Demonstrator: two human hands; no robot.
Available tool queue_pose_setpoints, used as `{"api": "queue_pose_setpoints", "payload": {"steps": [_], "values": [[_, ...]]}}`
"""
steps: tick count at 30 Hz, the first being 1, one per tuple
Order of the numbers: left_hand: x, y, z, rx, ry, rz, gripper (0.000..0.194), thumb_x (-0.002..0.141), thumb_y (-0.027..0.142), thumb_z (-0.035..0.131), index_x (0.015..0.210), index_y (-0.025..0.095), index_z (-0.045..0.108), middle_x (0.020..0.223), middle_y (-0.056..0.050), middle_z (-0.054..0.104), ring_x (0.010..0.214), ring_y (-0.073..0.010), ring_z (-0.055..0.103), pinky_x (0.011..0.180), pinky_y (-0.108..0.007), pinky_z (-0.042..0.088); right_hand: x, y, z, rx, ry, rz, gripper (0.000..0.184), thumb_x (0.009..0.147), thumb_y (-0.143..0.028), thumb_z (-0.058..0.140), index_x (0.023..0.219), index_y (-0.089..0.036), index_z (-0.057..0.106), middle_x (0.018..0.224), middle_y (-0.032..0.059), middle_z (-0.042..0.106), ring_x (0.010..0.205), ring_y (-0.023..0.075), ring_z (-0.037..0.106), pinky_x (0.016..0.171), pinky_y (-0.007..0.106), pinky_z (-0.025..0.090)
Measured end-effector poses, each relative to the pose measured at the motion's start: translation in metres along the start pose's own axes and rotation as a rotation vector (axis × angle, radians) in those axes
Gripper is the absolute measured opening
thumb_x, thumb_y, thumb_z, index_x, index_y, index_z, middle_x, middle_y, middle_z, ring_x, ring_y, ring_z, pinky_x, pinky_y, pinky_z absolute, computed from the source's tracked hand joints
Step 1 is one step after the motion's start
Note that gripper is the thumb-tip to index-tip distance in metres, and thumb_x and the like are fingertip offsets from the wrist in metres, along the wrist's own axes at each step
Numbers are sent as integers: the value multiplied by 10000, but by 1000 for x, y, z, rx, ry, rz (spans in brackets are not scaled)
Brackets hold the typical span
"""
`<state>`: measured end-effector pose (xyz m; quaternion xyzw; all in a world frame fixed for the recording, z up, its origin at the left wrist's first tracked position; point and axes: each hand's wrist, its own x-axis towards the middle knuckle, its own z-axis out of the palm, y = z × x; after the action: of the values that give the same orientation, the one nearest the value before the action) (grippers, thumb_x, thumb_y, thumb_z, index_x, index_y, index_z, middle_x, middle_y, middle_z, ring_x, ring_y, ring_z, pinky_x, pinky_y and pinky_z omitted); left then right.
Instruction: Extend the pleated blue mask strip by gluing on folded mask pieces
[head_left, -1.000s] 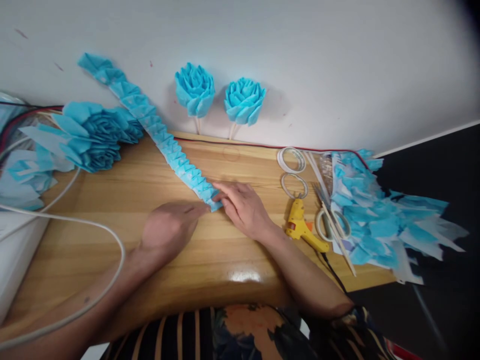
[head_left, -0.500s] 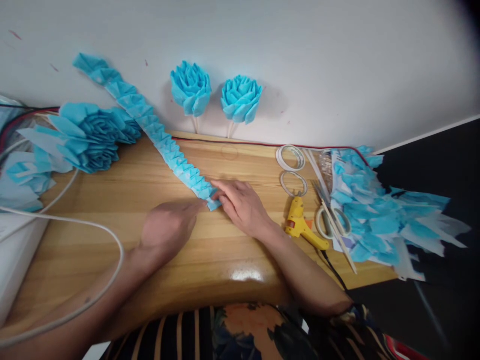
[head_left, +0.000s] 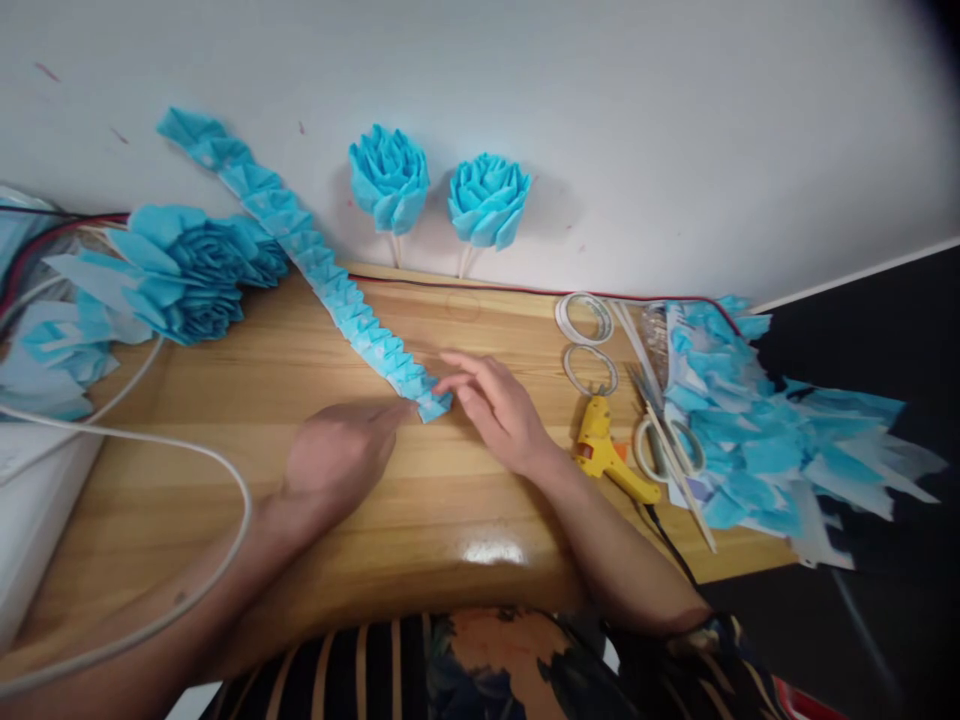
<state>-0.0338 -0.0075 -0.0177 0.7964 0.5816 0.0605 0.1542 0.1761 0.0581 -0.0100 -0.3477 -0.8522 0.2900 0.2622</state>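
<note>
A long pleated strip of blue crepe-like material [head_left: 341, 300] runs diagonally from the wall down to the middle of the wooden table. My left hand [head_left: 341, 455] is closed at the strip's near end, its fingertips at the left edge; the thumb is hidden. On the other side, my right hand [head_left: 495, 405] has its fingers stretched and slightly spread, one fingertip at or just over the strip's end. Two blue fabric-like roses [head_left: 388, 180] on thin stems stand against the wall behind.
More blue roses [head_left: 199, 265] lie at the left beside a looping white cable [head_left: 232, 470]. To the right are tape rolls [head_left: 583, 318], a yellow glue gun [head_left: 606, 455], scissors [head_left: 652, 445], thin sticks [head_left: 682, 475] and a pile of blue petals [head_left: 765, 440] overhanging the table edge.
My right hand has shifted slightly right and its fingers have lifted and straightened off the strip's end. My left hand stays at the strip. The whole view has moved a little.
</note>
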Motion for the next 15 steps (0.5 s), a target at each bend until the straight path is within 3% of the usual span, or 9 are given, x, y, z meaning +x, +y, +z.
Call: {"api": "queue_pose_setpoints", "payload": {"steps": [6,12,15], "values": [[0,-1,1,-31,13,3,454,924,160,366,1239,236,685,925,-109,781,767,-291,719,662,-385,524,0,3,-1,-107,-75,11,336,1001,-205,390,1321,-227,492,1029,17,755,1021,230,628,918,429,435],[-4,-6,8,-60,100,17,434,923,162,392,1227,242,691,923,-81,790,775,-248,726,697,-348,542,-4,4,-9,-51,58,79,334,1003,-229,382,1316,-240,499,996,17,760,1032,219,639,937,424,437],[-6,-9,10,-122,177,42,414,936,172,384,1187,224,709,976,-74,788,792,-226,729,736,-334,545,-6,2,-12,-56,53,73,319,1004,-230,385,1294,-231,517,962,15,763,1014,219,643,911,410,437]]}}
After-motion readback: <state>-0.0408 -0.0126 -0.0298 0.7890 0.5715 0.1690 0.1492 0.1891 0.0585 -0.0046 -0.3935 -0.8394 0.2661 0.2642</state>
